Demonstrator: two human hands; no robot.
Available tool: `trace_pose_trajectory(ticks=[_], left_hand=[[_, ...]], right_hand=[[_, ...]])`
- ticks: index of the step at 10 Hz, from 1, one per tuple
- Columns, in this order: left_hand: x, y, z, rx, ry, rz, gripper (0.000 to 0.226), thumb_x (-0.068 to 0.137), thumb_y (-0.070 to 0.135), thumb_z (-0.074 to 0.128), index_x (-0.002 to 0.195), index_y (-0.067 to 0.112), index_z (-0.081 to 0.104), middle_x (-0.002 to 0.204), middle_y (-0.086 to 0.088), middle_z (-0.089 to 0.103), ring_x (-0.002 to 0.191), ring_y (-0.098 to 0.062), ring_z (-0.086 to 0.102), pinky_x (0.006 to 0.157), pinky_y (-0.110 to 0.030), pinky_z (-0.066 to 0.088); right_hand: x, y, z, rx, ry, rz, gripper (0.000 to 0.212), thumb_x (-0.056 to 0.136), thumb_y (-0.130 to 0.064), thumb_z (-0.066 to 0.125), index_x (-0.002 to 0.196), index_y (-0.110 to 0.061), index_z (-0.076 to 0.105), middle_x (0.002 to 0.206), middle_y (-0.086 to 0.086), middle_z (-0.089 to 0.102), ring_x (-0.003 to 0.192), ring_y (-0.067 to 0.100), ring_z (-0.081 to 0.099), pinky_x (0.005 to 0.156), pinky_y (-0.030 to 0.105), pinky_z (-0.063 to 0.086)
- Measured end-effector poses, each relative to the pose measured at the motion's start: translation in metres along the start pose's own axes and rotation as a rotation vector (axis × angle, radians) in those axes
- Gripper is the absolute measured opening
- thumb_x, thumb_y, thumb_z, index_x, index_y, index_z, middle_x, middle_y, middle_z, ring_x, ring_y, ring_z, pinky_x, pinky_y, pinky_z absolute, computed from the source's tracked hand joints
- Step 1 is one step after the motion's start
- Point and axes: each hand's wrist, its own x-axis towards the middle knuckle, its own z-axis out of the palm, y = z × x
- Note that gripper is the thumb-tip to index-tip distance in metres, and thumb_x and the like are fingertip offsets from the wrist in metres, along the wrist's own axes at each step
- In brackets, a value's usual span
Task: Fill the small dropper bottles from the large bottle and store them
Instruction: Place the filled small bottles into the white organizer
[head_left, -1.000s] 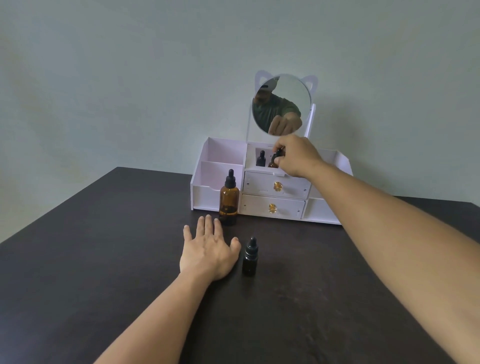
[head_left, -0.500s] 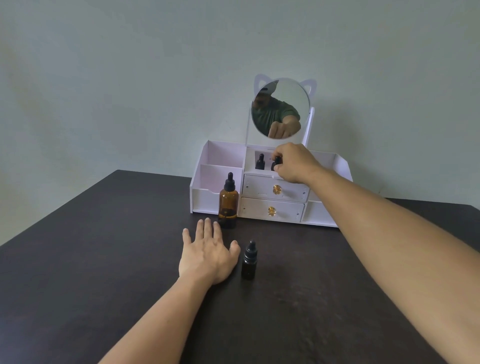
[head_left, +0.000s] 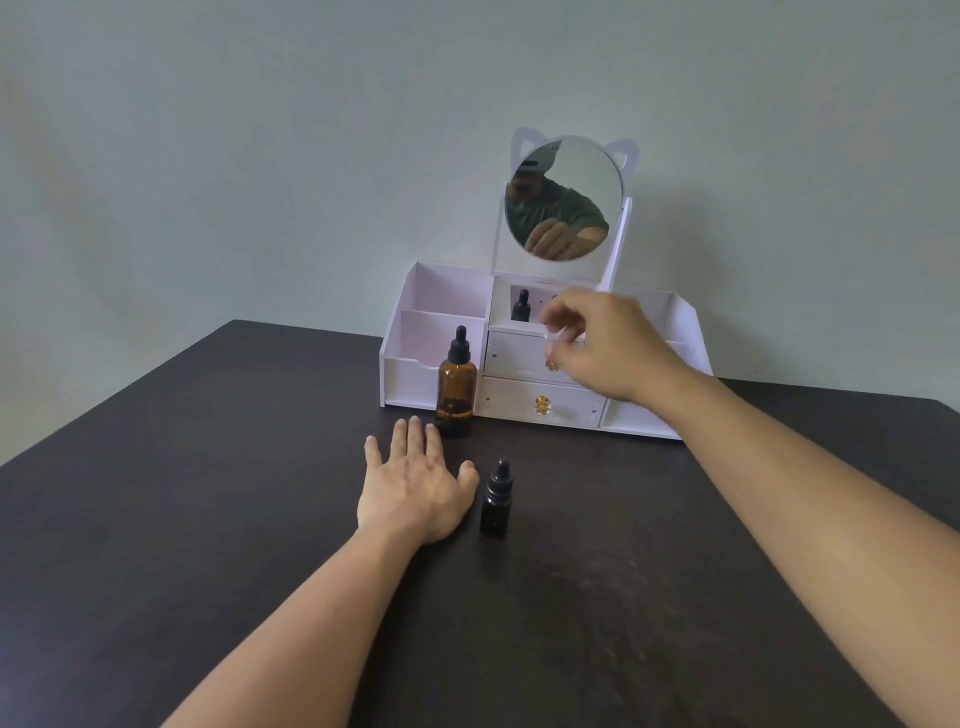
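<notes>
Pulled back from the organizer's upper compartment, the right hand (head_left: 602, 345) now hangs in front of the drawers, fingers (head_left: 558, 322) loosely curled and blurred, holding nothing. One small dropper bottle (head_left: 521, 306) stands in that compartment; a second is hidden behind the hand. Another small bottle (head_left: 496, 499) stands on the desk (head_left: 156, 519) just beside the left hand (head_left: 415, 488), which lies flat, fingers together. Behind it stands the large amber bottle (head_left: 457, 387), before the white organizer (head_left: 415, 322) with its mirror (head_left: 563, 197).
</notes>
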Motion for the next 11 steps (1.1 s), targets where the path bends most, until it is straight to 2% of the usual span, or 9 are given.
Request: trace_pose_trajectory(ticks=[1, 2, 3, 4, 5, 7, 8, 9, 11], left_hand=[[0.0, -0.001, 0.0, 0.004, -0.01, 0.005, 0.075, 0.095, 0.057, 0.011, 0.154, 0.013, 0.0, 0.163, -0.007, -0.005, 0.15, -0.022, -0.011, 0.12, -0.052, -0.003], [0.0, -0.001, -0.001, -0.011, -0.019, 0.025, 0.073, 0.097, 0.055, 0.013, 0.154, 0.011, 0.0, 0.163, -0.008, -0.006, 0.15, -0.022, -0.012, 0.12, -0.051, -0.005], [0.001, -0.007, -0.008, -0.032, -0.06, 0.065, 0.073, 0.099, 0.054, 0.019, 0.154, 0.011, -0.001, 0.163, -0.008, -0.008, 0.149, -0.021, -0.012, 0.12, -0.047, -0.006], [-0.001, -0.016, -0.011, -0.05, -0.084, 0.135, 0.072, 0.1, 0.055, 0.021, 0.155, 0.013, -0.001, 0.163, -0.005, -0.007, 0.149, -0.017, -0.011, 0.121, -0.04, -0.004], [-0.007, -0.017, -0.007, -0.041, 0.008, 0.138, 0.072, 0.099, 0.057, 0.018, 0.155, 0.014, 0.002, 0.164, -0.002, -0.004, 0.15, -0.014, -0.007, 0.122, -0.036, -0.002], [-0.006, -0.016, -0.005, -0.061, 0.046, 0.121, 0.074, 0.097, 0.059, 0.02, 0.155, 0.016, 0.008, 0.164, -0.001, 0.001, 0.15, -0.013, -0.004, 0.122, -0.036, -0.001], [-0.006, -0.016, -0.005, -0.055, 0.04, 0.123, 0.074, 0.097, 0.06, 0.02, 0.155, 0.016, 0.007, 0.164, -0.001, 0.0, 0.15, -0.013, -0.005, 0.122, -0.037, -0.001], [-0.006, -0.016, -0.006, -0.056, 0.031, 0.12, 0.074, 0.097, 0.06, 0.02, 0.155, 0.017, 0.006, 0.163, 0.0, 0.0, 0.15, -0.013, -0.005, 0.122, -0.037, -0.001], [-0.005, -0.016, -0.006, -0.057, 0.032, 0.121, 0.074, 0.097, 0.06, 0.02, 0.155, 0.017, 0.007, 0.163, 0.0, -0.001, 0.15, -0.013, -0.005, 0.122, -0.038, -0.001]], right_hand=[[-0.039, -0.018, 0.0, 0.136, -0.365, -0.054, 0.03, 0.079, -0.009, 0.073, 0.107, -0.021, 0.068, 0.102, -0.005, 0.069, 0.09, 0.008, 0.066, 0.078, 0.017, 0.052], [-0.061, -0.024, 0.011, 0.173, -0.513, -0.06, 0.042, 0.076, -0.02, 0.079, 0.116, -0.027, 0.065, 0.108, -0.01, 0.068, 0.092, 0.003, 0.065, 0.074, 0.013, 0.049], [-0.071, -0.025, 0.027, 0.159, -0.479, -0.084, 0.039, 0.078, -0.029, 0.077, 0.115, -0.03, 0.064, 0.105, -0.011, 0.068, 0.092, 0.002, 0.064, 0.08, 0.023, 0.052], [-0.074, -0.025, 0.035, 0.125, -0.451, -0.095, 0.022, 0.083, -0.029, 0.073, 0.104, -0.029, 0.068, 0.096, -0.009, 0.069, 0.089, 0.006, 0.062, 0.084, 0.032, 0.053], [-0.065, -0.022, 0.023, 0.137, -0.369, -0.057, 0.016, 0.082, -0.023, 0.073, 0.098, -0.025, 0.07, 0.091, -0.01, 0.068, 0.087, 0.006, 0.063, 0.082, 0.027, 0.052], [-0.006, 0.004, -0.034, 0.126, 0.221, 0.061, 0.01, 0.078, -0.015, 0.076, 0.088, -0.017, 0.073, 0.083, -0.001, 0.07, 0.081, 0.018, 0.067, 0.081, 0.029, 0.053], [0.024, 0.018, -0.043, 0.061, 0.355, 0.118, 0.013, 0.079, -0.013, 0.074, 0.092, -0.012, 0.073, 0.087, 0.002, 0.068, 0.085, 0.022, 0.066, 0.082, 0.029, 0.052], [0.043, 0.032, -0.034, 0.012, 0.316, 0.162, 0.015, 0.081, -0.013, 0.073, 0.096, -0.01, 0.072, 0.095, 0.008, 0.071, 0.087, 0.024, 0.065, 0.08, 0.026, 0.048], [0.053, 0.049, -0.003, -0.041, 0.167, 0.207, 0.018, 0.085, -0.014, 0.071, 0.102, -0.009, 0.07, 0.1, 0.01, 0.069, 0.091, 0.026, 0.064, 0.082, 0.029, 0.05]])
